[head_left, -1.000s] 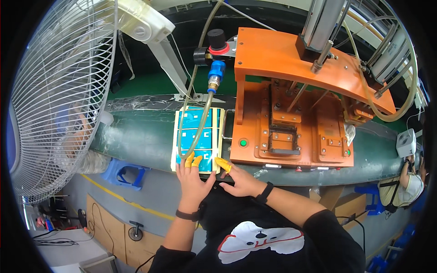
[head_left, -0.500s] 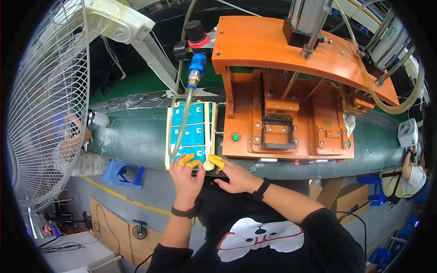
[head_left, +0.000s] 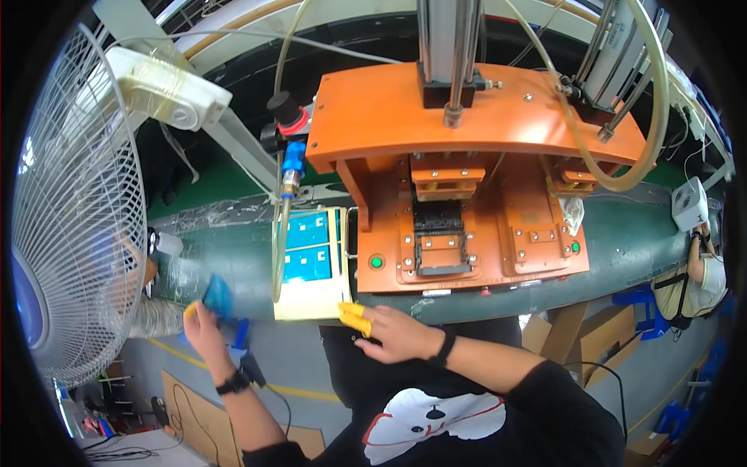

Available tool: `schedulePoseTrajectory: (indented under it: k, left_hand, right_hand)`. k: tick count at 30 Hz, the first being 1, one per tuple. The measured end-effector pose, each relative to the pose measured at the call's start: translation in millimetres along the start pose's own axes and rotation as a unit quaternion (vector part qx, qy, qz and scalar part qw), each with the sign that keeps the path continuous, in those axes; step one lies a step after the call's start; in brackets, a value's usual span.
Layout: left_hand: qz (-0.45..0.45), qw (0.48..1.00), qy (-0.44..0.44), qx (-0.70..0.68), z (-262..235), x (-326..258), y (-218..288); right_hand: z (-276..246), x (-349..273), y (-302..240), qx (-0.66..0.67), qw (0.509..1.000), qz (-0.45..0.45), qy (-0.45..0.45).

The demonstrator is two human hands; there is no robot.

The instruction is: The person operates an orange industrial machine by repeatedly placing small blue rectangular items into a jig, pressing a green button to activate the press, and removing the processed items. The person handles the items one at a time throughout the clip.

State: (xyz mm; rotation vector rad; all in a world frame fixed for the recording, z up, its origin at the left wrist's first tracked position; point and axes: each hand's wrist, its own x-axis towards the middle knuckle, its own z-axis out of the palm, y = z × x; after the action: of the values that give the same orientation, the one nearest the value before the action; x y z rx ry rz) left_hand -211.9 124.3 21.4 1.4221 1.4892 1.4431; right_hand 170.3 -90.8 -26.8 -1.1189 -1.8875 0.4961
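Left fingers (head_left: pixel 191 310) pinch a blurred blue panel (head_left: pixel 219 297) near the front of the surface (head_left: pixel 226 253), left of the tray (head_left: pixel 311 300). Right fingers (head_left: pixel 355 321), thumb apart, sit at its near corner, contact unclear. Gripping the panel lightly by its edge should spare its face.

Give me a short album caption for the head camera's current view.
Left hand holding a blue piece, right hand near the cream tray.

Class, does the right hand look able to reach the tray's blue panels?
Probably yes: the right hand is by the tray, and the hose hangs only along the left edge of the blue panels.
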Motion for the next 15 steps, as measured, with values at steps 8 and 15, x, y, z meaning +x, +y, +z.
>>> schedulePoseTrajectory:
  k: [8,15]
  left_hand:
    - [-0.083,0.936,-0.335,-0.069,15.4,-132.2,86.0]
    - [-0.097,0.801,-0.574,-0.141,151.9,-173.3,129.6]
  right_hand:
    - [-155.7,-7.6,-76.7,-0.308,0.927,0.041,0.211]
    - [-185.4,-14.3,-43.0,-0.361,0.927,0.016,0.099]
